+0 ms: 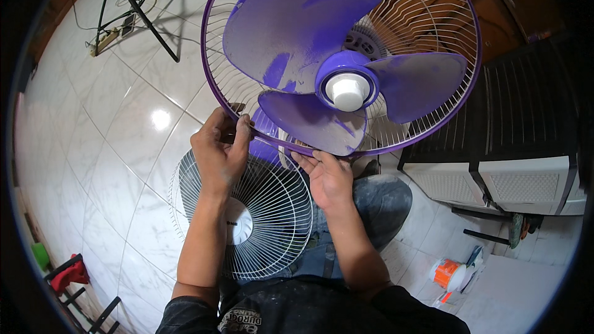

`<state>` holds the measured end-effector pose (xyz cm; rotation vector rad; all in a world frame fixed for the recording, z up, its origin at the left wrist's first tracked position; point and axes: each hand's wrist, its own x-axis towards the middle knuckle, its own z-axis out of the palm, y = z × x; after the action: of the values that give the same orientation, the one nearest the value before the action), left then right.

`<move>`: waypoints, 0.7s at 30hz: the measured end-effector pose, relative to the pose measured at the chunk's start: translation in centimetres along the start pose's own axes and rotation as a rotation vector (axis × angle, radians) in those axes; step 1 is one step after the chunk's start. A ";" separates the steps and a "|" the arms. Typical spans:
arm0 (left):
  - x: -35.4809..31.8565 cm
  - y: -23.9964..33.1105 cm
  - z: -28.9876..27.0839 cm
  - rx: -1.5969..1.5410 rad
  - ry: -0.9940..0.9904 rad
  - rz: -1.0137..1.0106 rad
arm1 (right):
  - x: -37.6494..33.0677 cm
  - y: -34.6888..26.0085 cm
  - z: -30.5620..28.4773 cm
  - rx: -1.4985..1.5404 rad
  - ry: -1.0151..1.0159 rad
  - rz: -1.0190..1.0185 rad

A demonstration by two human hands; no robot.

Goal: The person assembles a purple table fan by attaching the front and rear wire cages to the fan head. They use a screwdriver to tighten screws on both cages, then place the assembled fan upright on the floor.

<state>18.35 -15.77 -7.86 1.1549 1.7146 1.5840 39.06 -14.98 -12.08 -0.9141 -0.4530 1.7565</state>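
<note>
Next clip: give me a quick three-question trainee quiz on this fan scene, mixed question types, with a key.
1. True or false: the front guard is fitted over the purple blades.
2. Which part does the left hand touch? A) the white hub cap B) the purple rim of the rear guard C) the power strip
3. Fill in: the detached white wire guard lies on the person's ____.

Key:
1. False; the blades are uncovered.
2. B; the right hand supports the same rim from below.
3. Lap, above the tiled floor.
</note>
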 end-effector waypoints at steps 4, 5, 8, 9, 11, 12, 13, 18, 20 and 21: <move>-0.1 0.2 -0.4 0.029 -0.051 -0.053 | 0.4 1.0 -0.9 -0.038 0.042 -0.048; -0.1 0.3 -0.4 0.034 -0.052 -0.060 | 0.6 1.4 -1.3 -0.020 0.043 -0.066; -0.1 0.0 -0.4 0.041 -0.052 -0.032 | 0.8 2.0 -1.6 0.011 0.056 -0.107; -0.1 -0.1 -0.3 0.048 -0.040 -0.010 | 0.8 2.0 -1.3 0.006 0.066 -0.111; -0.1 0.0 0.1 0.062 -0.016 0.039 | 0.8 1.8 -0.9 -0.002 0.084 -0.114; -0.2 0.4 0.3 0.041 -0.051 -0.008 | 0.8 1.7 -0.8 -0.005 0.091 -0.113; -0.3 1.1 0.6 0.020 -0.087 -0.055 | 0.8 1.7 -0.7 -0.009 0.099 -0.112; -0.8 1.4 1.7 -0.172 -0.248 -0.321 | 0.8 2.0 0.0 -0.005 0.110 -0.127; -0.9 0.7 1.8 -0.198 -0.242 -0.321 | 0.6 1.9 0.4 -0.019 0.134 -0.113; -1.0 0.4 1.8 -0.211 -0.238 -0.321 | 0.5 1.8 0.7 -0.024 0.142 -0.105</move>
<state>20.48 -15.73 -7.99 0.8740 1.4546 1.3348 37.29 -15.13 -13.04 -1.0074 -0.4227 1.5828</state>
